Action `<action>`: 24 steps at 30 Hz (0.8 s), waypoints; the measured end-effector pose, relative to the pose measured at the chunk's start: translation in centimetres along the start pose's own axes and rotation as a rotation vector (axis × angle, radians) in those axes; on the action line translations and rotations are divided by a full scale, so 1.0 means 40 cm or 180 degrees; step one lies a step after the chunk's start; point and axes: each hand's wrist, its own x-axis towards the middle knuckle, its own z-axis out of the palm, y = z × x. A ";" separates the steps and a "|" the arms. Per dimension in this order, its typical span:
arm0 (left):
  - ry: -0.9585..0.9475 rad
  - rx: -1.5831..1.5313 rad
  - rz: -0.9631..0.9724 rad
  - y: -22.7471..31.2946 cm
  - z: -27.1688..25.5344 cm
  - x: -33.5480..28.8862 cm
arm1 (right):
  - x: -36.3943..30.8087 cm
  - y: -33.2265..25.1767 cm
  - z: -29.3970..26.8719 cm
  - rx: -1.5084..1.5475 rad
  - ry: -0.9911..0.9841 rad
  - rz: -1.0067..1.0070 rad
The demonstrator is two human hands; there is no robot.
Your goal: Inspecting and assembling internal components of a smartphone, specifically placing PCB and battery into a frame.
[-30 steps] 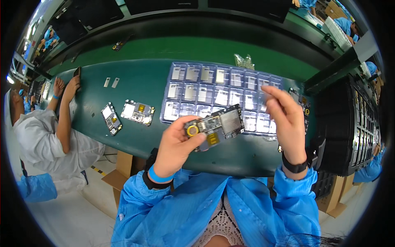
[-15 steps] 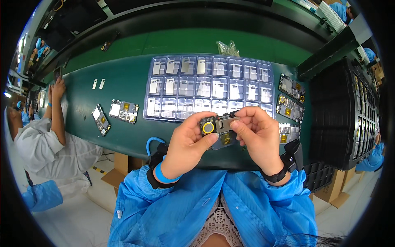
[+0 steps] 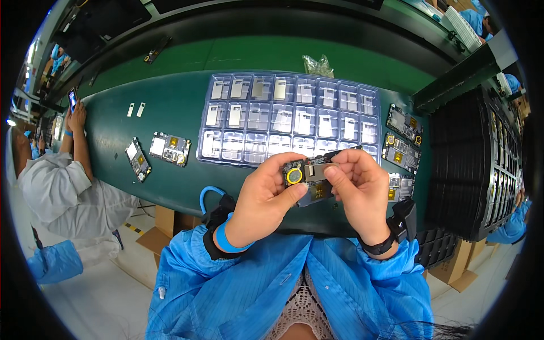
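Over the near edge of the tray, a circuit board (image 3: 317, 192) is held between both my hands. My left hand (image 3: 260, 192) is closed on its left end, thumb in front beside a round part ringed in yellow. A silver metal shield cover (image 3: 313, 171) lies against the board's upper part. My right hand (image 3: 365, 195) is closed at the right end, its thumb pressing on the cover and its fingers behind. Whether the cover is seated cannot be seen. The clear compartment tray (image 3: 199, 153) beyond holds many similar silver covers.
Two boards (image 3: 170, 149) (image 3: 137, 160) and two loose covers (image 3: 140, 109) lie left on the green table. More boards (image 3: 401, 152) line the tray's right side. Black stacked trays (image 3: 459, 164) stand far right. A plastic bag (image 3: 318, 66) sits behind. Left, a co-worker (image 3: 62, 181) holds a phone.
The board in my hands has shifted slightly right and its right end has tilted up. My right thumb stays on the cover. The co-worker's phone has turned, showing its lit screen.
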 end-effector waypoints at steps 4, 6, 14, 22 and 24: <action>0.0050 -0.0004 -0.0017 0.000 0.007 0.003 | -0.001 0.013 0.002 -0.0276 0.0144 -0.0312; 0.0066 -0.0018 0.0018 0.000 0.010 0.003 | -0.002 0.015 0.005 -0.0323 0.0202 -0.0510; 0.0277 0.0242 0.0459 -0.016 0.024 0.015 | -0.012 -0.012 0.009 -0.1089 0.0464 -0.1039; 0.0321 0.0168 0.0465 -0.015 0.026 0.009 | -0.010 -0.004 0.016 -0.1076 0.0667 -0.1311; 0.0325 0.0203 0.0450 -0.021 0.032 0.014 | -0.009 -0.005 0.006 -0.0972 0.0658 -0.1246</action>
